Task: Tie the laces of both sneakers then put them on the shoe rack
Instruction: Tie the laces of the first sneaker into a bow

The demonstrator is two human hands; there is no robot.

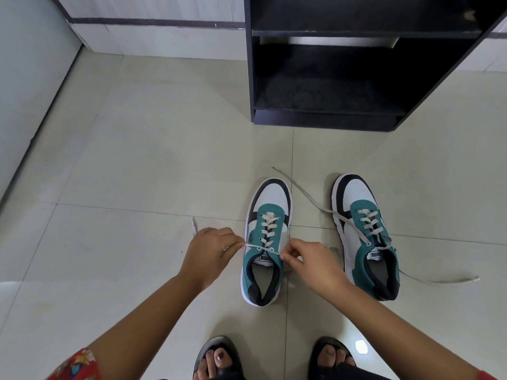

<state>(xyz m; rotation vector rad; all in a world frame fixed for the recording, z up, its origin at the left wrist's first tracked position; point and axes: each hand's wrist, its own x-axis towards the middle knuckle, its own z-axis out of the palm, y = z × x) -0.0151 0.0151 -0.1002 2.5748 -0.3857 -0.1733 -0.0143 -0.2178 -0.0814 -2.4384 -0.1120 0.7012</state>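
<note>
Two teal, white and black sneakers stand on the tiled floor, toes pointing away from me. My left hand (211, 250) pinches the left lace end of the left sneaker (264, 242) and my right hand (315, 263) pinches its right lace end, both pulled taut across the top eyelets. The right sneaker (365, 234) stands apart to the right, its white laces (307, 197) lying loose on the floor on both sides. The black shoe rack (343, 116) stands beyond the sneakers, with its shelves bare.
My two feet in black sandals (216, 357) are at the bottom edge, just behind the sneakers. A grey wall or door panel (30, 91) runs along the left. White wall tiles with a dark stripe (153, 23) line the back.
</note>
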